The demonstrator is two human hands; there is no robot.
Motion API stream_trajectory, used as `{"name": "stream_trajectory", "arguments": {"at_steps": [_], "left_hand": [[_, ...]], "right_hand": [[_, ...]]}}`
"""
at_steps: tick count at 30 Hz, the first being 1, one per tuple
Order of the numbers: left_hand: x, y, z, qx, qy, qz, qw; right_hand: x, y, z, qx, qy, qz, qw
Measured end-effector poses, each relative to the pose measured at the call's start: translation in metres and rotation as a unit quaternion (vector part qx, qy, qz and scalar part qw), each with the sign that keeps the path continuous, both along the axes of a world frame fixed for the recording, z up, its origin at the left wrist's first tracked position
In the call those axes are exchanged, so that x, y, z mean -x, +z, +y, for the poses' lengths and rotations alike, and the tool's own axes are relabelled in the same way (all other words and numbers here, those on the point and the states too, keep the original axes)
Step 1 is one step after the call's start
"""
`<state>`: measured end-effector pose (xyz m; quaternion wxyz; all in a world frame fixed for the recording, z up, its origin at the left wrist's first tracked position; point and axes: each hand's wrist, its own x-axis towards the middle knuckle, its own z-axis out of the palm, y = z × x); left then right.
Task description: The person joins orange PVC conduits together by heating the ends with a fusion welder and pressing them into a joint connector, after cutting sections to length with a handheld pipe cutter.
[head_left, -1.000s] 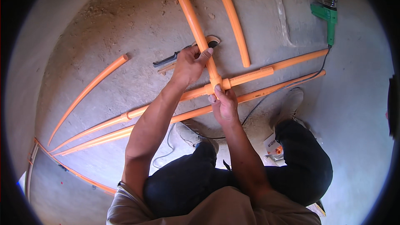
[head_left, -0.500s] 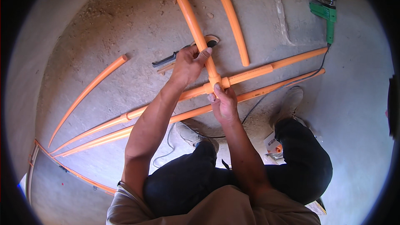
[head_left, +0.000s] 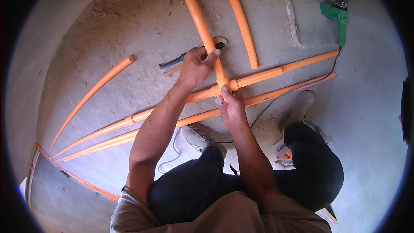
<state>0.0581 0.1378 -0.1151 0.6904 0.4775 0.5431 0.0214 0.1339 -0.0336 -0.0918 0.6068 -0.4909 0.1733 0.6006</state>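
Observation:
An orange tee fitting [head_left: 221, 84] joins a long orange pipe [head_left: 196, 13], running away from me, to a crosswise orange pipe [head_left: 258, 77]. My left hand [head_left: 197, 64] is wrapped round the long pipe a little above the fitting. My right hand [head_left: 233, 105] grips the tee from below, thumb on its front; its other fingertips are partly hidden. Behind my left hand lies a dark-handled pipe cutter or similar tool [head_left: 171, 63], partly covered by the hand and pipe. A second crosswise orange pipe [head_left: 263, 97] passes behind my right hand.
A green pipe-welding iron [head_left: 340, 17] stands at the far right, its dark cord [head_left: 269, 102] trailing toward my feet. Another orange pipe [head_left: 239, 17] lies beyond the joint, and a curved-looking one [head_left: 88, 95] at left. A box with orange fittings [head_left: 284, 153] sits by my right leg.
Almost nothing differs; both hands keep their grip on the pipe and the tee, with only a very slight shift of the view.

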Motion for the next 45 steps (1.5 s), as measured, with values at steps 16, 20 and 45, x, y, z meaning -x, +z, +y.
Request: {"name": "stream_trajectory", "arguments": {"at_steps": [16,20,45], "left_hand": [[0.004,0.001,0.003,-0.020,-0.021,0.009,1.000],[0.000,-0.001,0.002,-0.028,-0.025,0.013,0.999],[0.096,0.015,-0.004,-0.452,-0.211,0.239,0.833]], "right_hand": [[-0.001,0.009,0.011,0.042,0.003,0.002,0.999],[-0.003,0.002,0.007,0.033,0.005,0.007,0.999],[-0.009,-0.007,-0.001,0.001,0.019,0.033,0.999]]}}
